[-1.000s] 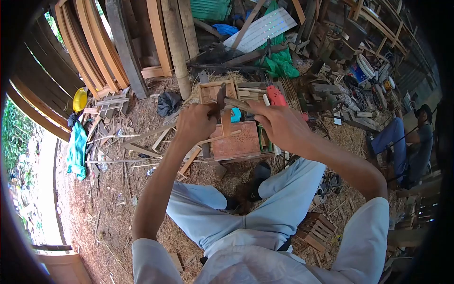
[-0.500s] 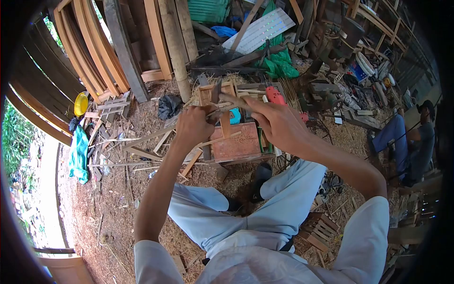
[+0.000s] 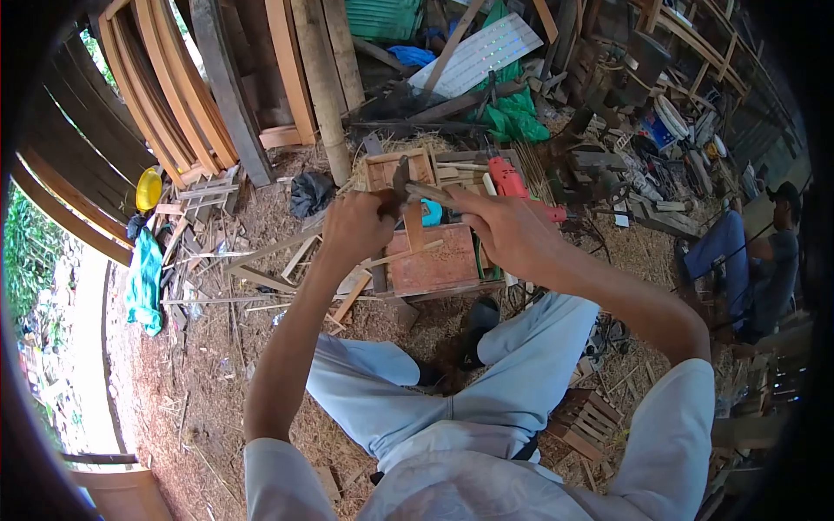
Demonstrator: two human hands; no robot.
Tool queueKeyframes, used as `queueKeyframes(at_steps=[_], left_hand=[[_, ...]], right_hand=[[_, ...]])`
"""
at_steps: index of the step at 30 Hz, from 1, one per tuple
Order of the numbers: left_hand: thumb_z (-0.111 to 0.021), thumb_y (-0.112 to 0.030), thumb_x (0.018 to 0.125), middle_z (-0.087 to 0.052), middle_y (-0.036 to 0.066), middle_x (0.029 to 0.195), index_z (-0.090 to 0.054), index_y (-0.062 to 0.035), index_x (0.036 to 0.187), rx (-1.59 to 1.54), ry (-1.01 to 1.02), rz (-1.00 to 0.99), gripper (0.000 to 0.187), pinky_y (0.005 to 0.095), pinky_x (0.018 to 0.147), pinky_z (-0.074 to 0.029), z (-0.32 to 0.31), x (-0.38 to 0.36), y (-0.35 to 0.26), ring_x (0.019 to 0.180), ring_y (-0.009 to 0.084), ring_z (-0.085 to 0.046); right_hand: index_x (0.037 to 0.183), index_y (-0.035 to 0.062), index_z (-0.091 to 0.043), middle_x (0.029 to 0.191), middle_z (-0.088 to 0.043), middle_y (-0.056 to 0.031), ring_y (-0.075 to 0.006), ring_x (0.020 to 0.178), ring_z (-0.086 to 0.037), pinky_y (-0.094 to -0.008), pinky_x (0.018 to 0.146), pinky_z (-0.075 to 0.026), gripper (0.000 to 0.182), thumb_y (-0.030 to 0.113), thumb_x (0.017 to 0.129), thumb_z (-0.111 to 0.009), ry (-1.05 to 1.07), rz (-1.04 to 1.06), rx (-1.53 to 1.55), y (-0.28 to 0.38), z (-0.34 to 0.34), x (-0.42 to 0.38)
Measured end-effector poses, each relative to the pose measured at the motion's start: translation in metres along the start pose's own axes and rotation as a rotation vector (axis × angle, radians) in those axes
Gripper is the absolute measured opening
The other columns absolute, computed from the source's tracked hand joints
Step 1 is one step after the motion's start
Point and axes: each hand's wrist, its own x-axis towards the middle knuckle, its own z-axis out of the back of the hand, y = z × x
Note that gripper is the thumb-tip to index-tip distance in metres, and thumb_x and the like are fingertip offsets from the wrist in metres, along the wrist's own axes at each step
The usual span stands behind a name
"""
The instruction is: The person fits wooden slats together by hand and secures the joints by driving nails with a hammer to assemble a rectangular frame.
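The left hand (image 3: 358, 227) is closed in a fist around a dark tool (image 3: 400, 178), apparently a blade or chisel, whose flat metal end stands up just past the thumb. The right hand (image 3: 508, 230) is closed too, pinching a thin wooden stick (image 3: 427, 192) that runs leftward from its fingers to meet the tool, so the two touch in the air between the hands. Both are held above a reddish wooden block (image 3: 432, 258) that sits on the ground in front of the knees; an upright strip of wood rises from its far edge, right under the stick.

Beyond the block's far edge lies a small open wooden box (image 3: 383, 164), and off its far right corner a red power drill (image 3: 510, 181). Offcuts and slats (image 3: 261, 276) lie scattered by the block's left edge on sawdust-covered ground. Further out a black bag (image 3: 309, 192) lies by a post, a yellow bowl (image 3: 148, 188) sits at the far left, and another person (image 3: 754, 260) sits at the right.

The risk, as I judge it, is in the closeness of the hands: the stick is slender and unsupported, so a slip of the tool could run toward the right fingers, or the stick could split or snap under pressure.
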Motion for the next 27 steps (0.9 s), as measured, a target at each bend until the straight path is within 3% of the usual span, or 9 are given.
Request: queueKeyframes(at_steps=[2,5,8,11,13,23,25,27], left_hand=[[-0.066,-0.025,0.084,-0.068,0.016,0.073,-0.073,-0.0150,0.106,0.065,-0.053,-0.035,0.025,0.0450,0.064,-0.053,0.001,0.000,-0.001,0.069,0.0354,-0.067],[-0.066,-0.026,0.085,-0.068,0.017,0.074,-0.073,-0.0152,0.106,0.002,-0.006,-0.004,0.025,0.0455,0.065,-0.053,0.003,0.001,-0.002,0.070,0.0366,-0.067],[-0.065,-0.023,0.084,-0.068,0.018,0.074,-0.073,-0.0142,0.105,0.044,0.041,0.052,0.025,0.0461,0.066,-0.053,0.006,0.003,-0.006,0.072,0.0372,-0.067],[-0.066,-0.023,0.082,-0.068,0.019,0.074,-0.074,-0.0133,0.104,0.058,-0.042,0.008,0.025,0.0465,0.067,-0.054,0.002,0.001,-0.006,0.073,0.0376,-0.067],[-0.066,-0.023,0.082,-0.068,0.019,0.074,-0.074,-0.0133,0.104,0.029,-0.053,-0.009,0.025,0.0466,0.068,-0.054,-0.002,0.000,0.001,0.072,0.0373,-0.067],[-0.066,-0.024,0.085,-0.069,0.014,0.075,-0.072,-0.0100,0.101,0.099,-0.082,-0.131,0.022,0.0446,0.061,-0.053,-0.004,0.003,0.003,0.068,0.0329,-0.068],[-0.065,-0.023,0.085,-0.070,0.013,0.076,-0.071,-0.0111,0.102,0.100,-0.029,-0.089,0.022,0.0446,0.064,-0.053,0.004,0.005,-0.007,0.070,0.0333,-0.068],[-0.065,-0.023,0.085,-0.070,0.012,0.077,-0.071,-0.0122,0.103,0.102,0.023,-0.045,0.022,0.0447,0.067,-0.053,0.009,0.006,-0.011,0.071,0.0338,-0.068]], right_hand=[[0.136,0.0098,-0.052,0.087,-0.066,-0.0202,-0.0393,0.074,-0.063,-0.0494,0.064,-0.050,0.042,0.012,0.094,-0.055,0.052,-0.008,-0.046,0.002,0.002,0.002],[0.135,0.0101,-0.053,0.085,-0.066,-0.0199,-0.0386,0.074,-0.063,-0.0490,0.064,-0.050,0.042,0.013,0.094,-0.055,-0.033,-0.065,0.046,0.005,0.001,-0.002],[0.134,0.0097,-0.053,0.085,-0.065,-0.0201,-0.0392,0.074,-0.063,-0.0490,0.064,-0.049,0.041,0.012,0.094,-0.055,0.087,-0.045,-0.058,0.002,-0.001,-0.001],[0.135,0.0097,-0.052,0.087,-0.066,-0.0203,-0.0397,0.075,-0.063,-0.0497,0.063,-0.048,0.042,0.013,0.093,-0.056,-0.066,-0.024,0.024,-0.001,-0.005,-0.003],[0.136,0.0094,-0.052,0.086,-0.066,-0.0214,-0.0396,0.075,-0.063,-0.0500,0.062,-0.047,0.044,0.011,0.093,-0.057,0.113,-0.113,-0.091,-0.001,-0.002,-0.001],[0.136,0.0087,-0.051,0.083,-0.065,-0.0225,-0.0394,0.072,-0.063,-0.0496,0.064,-0.047,0.043,0.010,0.093,-0.054,0.007,-0.143,0.017,0.001,0.010,-0.006],[0.141,0.0098,-0.049,0.068,-0.058,-0.0199,-0.0358,0.053,-0.052,-0.0462,0.056,-0.041,0.044,0.010,0.097,-0.054,-0.052,-0.066,0.031,-0.004,0.005,-0.007],[0.141,0.0099,-0.049,0.068,-0.058,-0.0202,-0.0355,0.053,-0.052,-0.0460,0.055,-0.040,0.044,0.010,0.097,-0.055,-0.031,-0.089,0.028,-0.001,0.007,-0.008]])
